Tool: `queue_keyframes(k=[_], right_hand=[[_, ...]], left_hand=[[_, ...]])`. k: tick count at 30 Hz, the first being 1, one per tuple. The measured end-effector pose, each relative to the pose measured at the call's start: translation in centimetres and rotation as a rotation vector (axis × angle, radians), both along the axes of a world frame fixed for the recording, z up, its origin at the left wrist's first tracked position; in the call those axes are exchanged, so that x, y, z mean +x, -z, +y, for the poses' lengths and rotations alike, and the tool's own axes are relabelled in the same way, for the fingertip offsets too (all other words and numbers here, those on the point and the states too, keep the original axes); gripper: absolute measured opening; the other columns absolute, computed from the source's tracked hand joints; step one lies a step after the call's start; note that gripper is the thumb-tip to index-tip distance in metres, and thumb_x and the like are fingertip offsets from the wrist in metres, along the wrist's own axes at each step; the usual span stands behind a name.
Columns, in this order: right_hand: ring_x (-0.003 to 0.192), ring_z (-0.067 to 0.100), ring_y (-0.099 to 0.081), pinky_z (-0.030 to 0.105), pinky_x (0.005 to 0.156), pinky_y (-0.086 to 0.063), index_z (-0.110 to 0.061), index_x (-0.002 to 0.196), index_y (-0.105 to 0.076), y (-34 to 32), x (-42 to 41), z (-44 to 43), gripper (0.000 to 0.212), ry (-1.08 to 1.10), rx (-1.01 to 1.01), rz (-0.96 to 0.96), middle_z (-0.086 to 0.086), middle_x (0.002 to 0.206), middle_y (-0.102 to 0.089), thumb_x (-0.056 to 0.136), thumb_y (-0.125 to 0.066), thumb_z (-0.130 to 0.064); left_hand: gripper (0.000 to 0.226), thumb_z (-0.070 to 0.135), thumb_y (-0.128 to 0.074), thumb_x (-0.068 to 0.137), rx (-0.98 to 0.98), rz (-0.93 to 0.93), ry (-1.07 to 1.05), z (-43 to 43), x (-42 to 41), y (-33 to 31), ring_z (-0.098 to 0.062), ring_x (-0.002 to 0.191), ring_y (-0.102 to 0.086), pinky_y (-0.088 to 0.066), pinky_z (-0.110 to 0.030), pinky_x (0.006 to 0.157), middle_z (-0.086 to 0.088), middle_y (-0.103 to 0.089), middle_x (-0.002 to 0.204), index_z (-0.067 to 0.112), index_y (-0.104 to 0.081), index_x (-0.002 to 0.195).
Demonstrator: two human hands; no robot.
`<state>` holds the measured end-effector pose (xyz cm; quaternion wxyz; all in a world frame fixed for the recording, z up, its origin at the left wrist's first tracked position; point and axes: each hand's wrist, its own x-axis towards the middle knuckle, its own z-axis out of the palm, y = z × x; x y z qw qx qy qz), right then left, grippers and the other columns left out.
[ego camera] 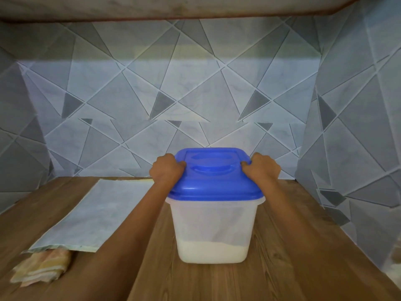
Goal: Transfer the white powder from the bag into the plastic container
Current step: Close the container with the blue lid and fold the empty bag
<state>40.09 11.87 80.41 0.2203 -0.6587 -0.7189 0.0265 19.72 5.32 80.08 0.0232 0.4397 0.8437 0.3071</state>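
A translucent plastic container [213, 222] stands on the wooden table in the middle of the view. White powder [211, 250] fills its bottom part. A blue lid [214, 177] with a moulded handle sits on top of it. My left hand [166, 169] grips the lid's far left edge, thumb on top. My right hand [263, 167] grips the lid's far right edge the same way. No bag with powder shows in view.
A flat sheet with the wall's pattern [93, 213] lies on the wooden table [293, 257] to the left. A folded yellowish cloth [42, 268] pokes out under its near end. Patterned walls close in behind and on both sides.
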Motion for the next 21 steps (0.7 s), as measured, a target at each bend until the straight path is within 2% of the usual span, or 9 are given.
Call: queue_keyframes(k=[2,4,6,9,12,14,17,21], right_hand=[[0.117,0.033,-0.052,0.036,0.089,-0.042,-0.007,0.13,-0.043,0.7,0.1,-0.2,0.048,-0.037,-0.081,0.092,0.016,0.129,-0.054,0.095,-0.037,-0.04],[0.133,0.032,-0.038,0.04,0.106,-0.033,-0.01,0.14,-0.034,2.2,0.3,-0.6,0.058,-0.117,-0.095,0.119,0.015,0.145,-0.04,0.095,-0.032,-0.046],[0.141,0.026,-0.03,0.039,0.113,-0.026,-0.015,0.14,-0.04,4.4,0.5,-2.1,0.06,-0.216,0.102,0.14,0.01,0.152,-0.032,0.093,-0.029,-0.052],[0.128,0.025,-0.05,0.037,0.103,-0.041,-0.014,0.12,-0.063,7.1,0.5,-4.1,0.059,-0.304,0.501,0.287,0.007,0.136,-0.055,0.09,-0.029,-0.052],[0.11,0.027,-0.062,0.04,0.091,-0.052,-0.009,0.105,-0.071,8.4,0.2,-3.1,0.058,-0.313,0.739,0.374,0.008,0.113,-0.069,0.095,-0.03,-0.048],[0.106,0.029,-0.065,0.04,0.088,-0.053,-0.007,0.102,-0.072,8.5,-0.2,-1.9,0.058,-0.318,0.79,0.386,0.009,0.108,-0.072,0.095,-0.03,-0.047],[0.105,0.029,-0.065,0.039,0.089,-0.052,-0.007,0.101,-0.072,8.7,-0.9,0.3,0.052,-0.301,0.807,0.363,0.01,0.107,-0.072,0.095,-0.034,-0.042],[0.103,0.031,-0.066,0.042,0.088,-0.054,-0.006,0.1,-0.072,8.7,-2.9,4.4,0.045,-0.274,0.799,0.354,0.011,0.106,-0.072,0.091,-0.041,-0.037]], left_hand=[[0.045,0.04,-0.043,0.093,-0.028,-0.048,0.072,-0.4,-0.2,0.4,-0.034,0.107,-0.057,-0.045,-0.038,0.09,-0.016,-0.059,0.118,0.005,-0.053,0.12],[0.055,0.045,-0.041,0.093,-0.021,-0.062,0.198,-1.1,-0.2,1.6,-0.035,0.132,-0.04,-0.034,-0.042,0.108,-0.019,-0.041,0.144,0.01,-0.042,0.136],[0.062,0.055,-0.037,0.09,0.101,0.004,0.308,-2.6,0.4,3.2,-0.028,0.142,-0.026,-0.024,-0.044,0.117,-0.012,-0.03,0.153,0.019,-0.039,0.141],[0.066,0.062,-0.028,0.082,0.365,0.147,0.367,-4.3,1.3,5.5,-0.024,0.134,-0.042,-0.034,-0.041,0.111,-0.004,-0.052,0.139,0.022,-0.059,0.124],[0.049,0.049,-0.039,0.085,0.597,0.259,0.319,-3.6,1.2,6.7,-0.025,0.116,-0.059,-0.041,-0.033,0.1,-0.002,-0.069,0.114,0.018,-0.071,0.105],[0.044,0.045,-0.042,0.086,0.636,0.266,0.316,-2.5,0.8,6.9,-0.025,0.114,-0.06,-0.043,-0.033,0.098,0.0,-0.072,0.106,0.017,-0.072,0.102],[0.044,0.045,-0.042,0.086,0.619,0.25,0.336,-0.1,0.1,7.1,-0.026,0.116,-0.059,-0.047,-0.039,0.099,0.0,-0.072,0.107,0.018,-0.071,0.103],[0.047,0.046,-0.041,0.086,0.62,0.228,0.359,4.2,-1.9,7.1,-0.028,0.117,-0.058,-0.045,-0.042,0.102,-0.002,-0.072,0.108,0.015,-0.071,0.104]])
